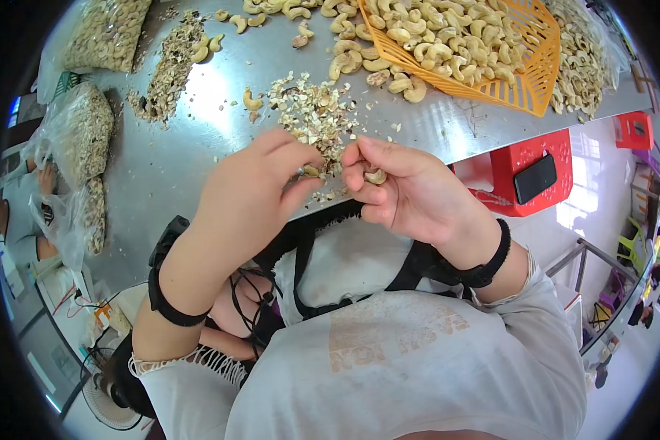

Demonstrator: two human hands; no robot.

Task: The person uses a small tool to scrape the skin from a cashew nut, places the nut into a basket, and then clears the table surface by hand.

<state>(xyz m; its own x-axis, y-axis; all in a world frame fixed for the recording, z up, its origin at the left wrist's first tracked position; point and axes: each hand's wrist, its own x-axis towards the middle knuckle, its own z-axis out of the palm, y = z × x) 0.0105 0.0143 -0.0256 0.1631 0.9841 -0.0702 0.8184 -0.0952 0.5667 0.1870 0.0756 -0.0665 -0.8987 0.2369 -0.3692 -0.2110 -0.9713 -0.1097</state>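
Observation:
My right hand (411, 187) is turned palm up, its fingers curled around a cashew nut (375, 176). Close by on the left, my left hand (260, 176) shows its back, thumb and fingers pinched together. A small yellowish bit (312, 171) and a glint of metal show at those fingertips; what exactly they grip is partly hidden. Just beyond both hands, a pile of pale broken cashew pieces (312, 110) is spread on the metal table (220, 95). One whole cashew (252, 100) lies at the pile's left side.
An orange plastic basket (539, 92) heaped with cashews stands at the back right, loose nuts beside it. Bagged cashews (106, 33) and bags of fragments (88, 132) line the left side. A phone (535, 180) lies on a red stool (506, 158). Another person's arm (26, 209) appears far left.

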